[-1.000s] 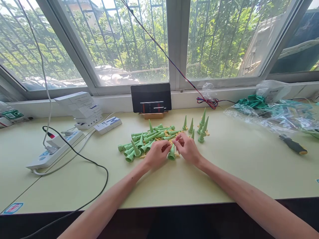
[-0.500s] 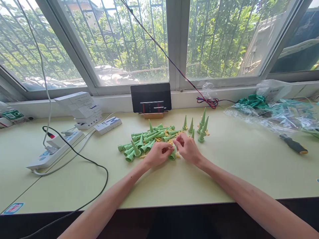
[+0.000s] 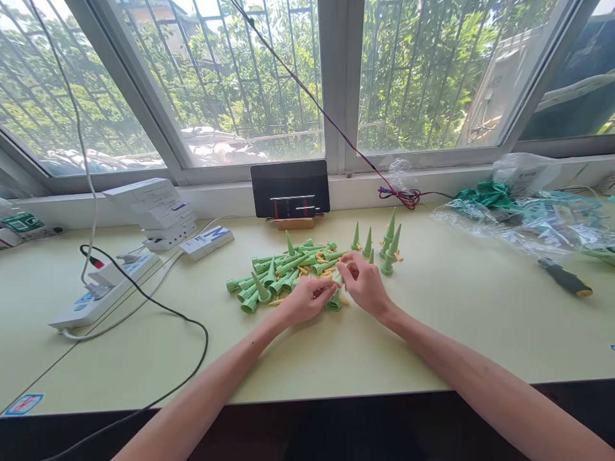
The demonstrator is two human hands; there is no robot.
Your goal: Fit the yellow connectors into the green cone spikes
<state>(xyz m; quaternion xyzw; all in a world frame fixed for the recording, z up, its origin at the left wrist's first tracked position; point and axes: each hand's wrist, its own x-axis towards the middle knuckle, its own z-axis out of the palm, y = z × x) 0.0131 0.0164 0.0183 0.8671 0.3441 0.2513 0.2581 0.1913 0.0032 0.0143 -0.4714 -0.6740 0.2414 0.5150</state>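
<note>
A green plastic watering spike (image 3: pixel 333 305) slants between my hands, its ribbed open base toward me. My left hand (image 3: pixel 308 301) is closed, thumb and fingers pinched against the spike's side. My right hand (image 3: pixel 364 285) arches over its narrow end with the fingertips pressed together; what they pinch is too small and hidden to make out. Beside my left hand lies a pile of green spikes (image 3: pixel 276 272), some pointing upward. Small yellow valve pieces (image 3: pixel 303 271) are scattered among them. Beyond my right hand stand several upright spikes (image 3: pixel 393 250), some with yellow pieces fitted at the side.
A dark tablet (image 3: pixel 291 182) leans at the back near the window. On the left are a power strip (image 3: pixel 103 298), a black cable (image 3: pixel 195 320) and stacked white boxes (image 3: pixel 156 208). Plastic bags (image 3: pixel 533 208) and a screwdriver (image 3: pixel 564 276) lie on the right.
The spike between my hands has shifted slightly right. My right fingertips have risen a little from it, and my left fingers have moved slightly right. The pile and standing spikes look unchanged.
</note>
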